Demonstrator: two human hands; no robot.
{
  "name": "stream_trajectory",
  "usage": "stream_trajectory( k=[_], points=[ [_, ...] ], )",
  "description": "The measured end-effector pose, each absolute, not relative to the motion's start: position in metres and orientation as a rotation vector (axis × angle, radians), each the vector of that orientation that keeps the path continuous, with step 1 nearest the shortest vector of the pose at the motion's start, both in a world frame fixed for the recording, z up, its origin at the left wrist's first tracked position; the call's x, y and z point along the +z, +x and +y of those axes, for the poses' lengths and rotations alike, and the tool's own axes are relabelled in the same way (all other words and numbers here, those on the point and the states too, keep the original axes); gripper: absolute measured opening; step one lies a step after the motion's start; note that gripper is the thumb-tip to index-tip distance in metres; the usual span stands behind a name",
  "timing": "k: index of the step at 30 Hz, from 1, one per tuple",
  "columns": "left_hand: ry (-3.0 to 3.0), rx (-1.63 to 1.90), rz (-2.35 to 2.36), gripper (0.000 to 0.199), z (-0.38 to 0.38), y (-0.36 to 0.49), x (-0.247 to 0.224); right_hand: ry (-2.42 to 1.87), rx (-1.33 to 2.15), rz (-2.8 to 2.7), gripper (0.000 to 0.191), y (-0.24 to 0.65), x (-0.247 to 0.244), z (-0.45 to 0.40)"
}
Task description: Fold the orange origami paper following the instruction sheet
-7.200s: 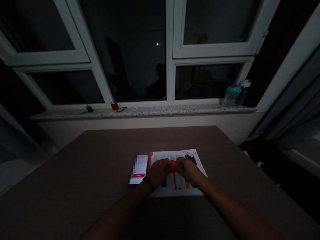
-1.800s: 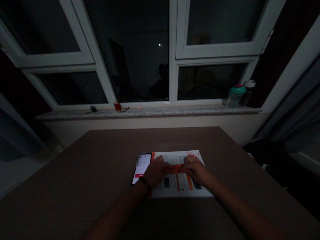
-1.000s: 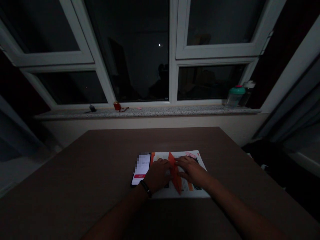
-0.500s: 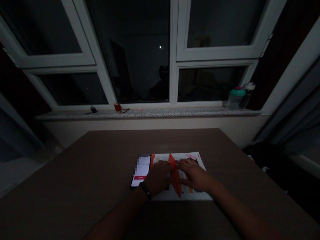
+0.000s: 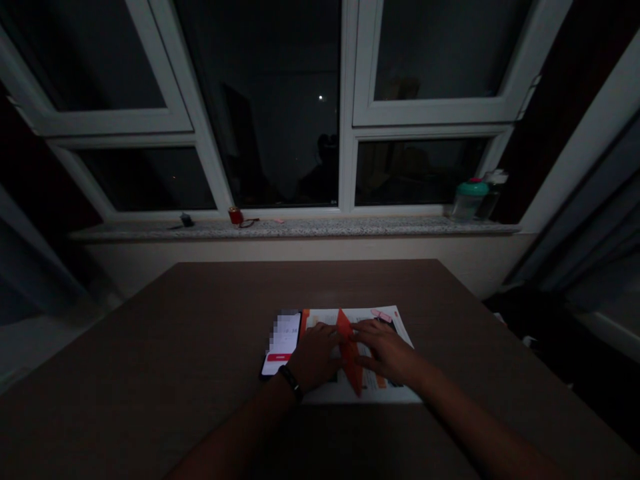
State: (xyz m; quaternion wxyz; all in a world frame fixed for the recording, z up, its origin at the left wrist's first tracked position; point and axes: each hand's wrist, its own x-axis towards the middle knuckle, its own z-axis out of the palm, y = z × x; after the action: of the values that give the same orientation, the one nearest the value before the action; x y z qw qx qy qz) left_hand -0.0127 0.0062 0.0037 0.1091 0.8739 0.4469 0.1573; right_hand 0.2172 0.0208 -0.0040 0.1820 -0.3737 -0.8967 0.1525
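Your brown counter [image 5: 200,333] carries a printed sheet [image 5: 395,393], with a lit phone [image 5: 281,340] just beside its left edge. On that sheet lies the orange folded paper [image 5: 350,363]; your left hand [image 5: 314,357] and right hand [image 5: 387,350] press it flat, fingers spread, neither grip clenched.

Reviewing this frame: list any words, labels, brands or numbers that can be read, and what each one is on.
No text is legible.
White printed sheet under the orange folded paper: lines of print, too small and dim.
Lit black phone: upper screen pixelated; red button's lettering too small.
Teal-lidded clear bottle: no readable label.
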Motion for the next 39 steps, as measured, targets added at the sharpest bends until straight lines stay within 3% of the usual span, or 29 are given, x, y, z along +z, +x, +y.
stream_trajectory(
  k=[21, 26, 30, 36, 39],
  points=[
    [2.616, 0.473, 1.266, 0.028, 0.01, -0.017, 0.0, -0.955, 0.325, -2.568, 0.045, 0.216, -0.005, 0.018],
    [2.656, 0.49, 1.245, 0.031, 0.009, -0.016, 0.002, -0.991, 0.283, -2.562, 0.038, 0.214, -0.001, 0.012],
    [2.673, 0.454, 1.28, 0.02, 0.008, -0.015, 0.006, -1.102, 0.187, -2.533, 0.028, 0.213, 0.001, 0.012],
    [2.688, 0.441, 1.263, 0.014, 0.004, -0.01, 0.004, -1.108, 0.183, -2.521, 0.036, 0.211, -0.003, 0.014],
    [2.688, 0.435, 1.225, 0.014, 0.003, -0.008, 0.005, -1.05, 0.232, -2.533, 0.027, 0.211, -0.006, 0.015]
  ],
)
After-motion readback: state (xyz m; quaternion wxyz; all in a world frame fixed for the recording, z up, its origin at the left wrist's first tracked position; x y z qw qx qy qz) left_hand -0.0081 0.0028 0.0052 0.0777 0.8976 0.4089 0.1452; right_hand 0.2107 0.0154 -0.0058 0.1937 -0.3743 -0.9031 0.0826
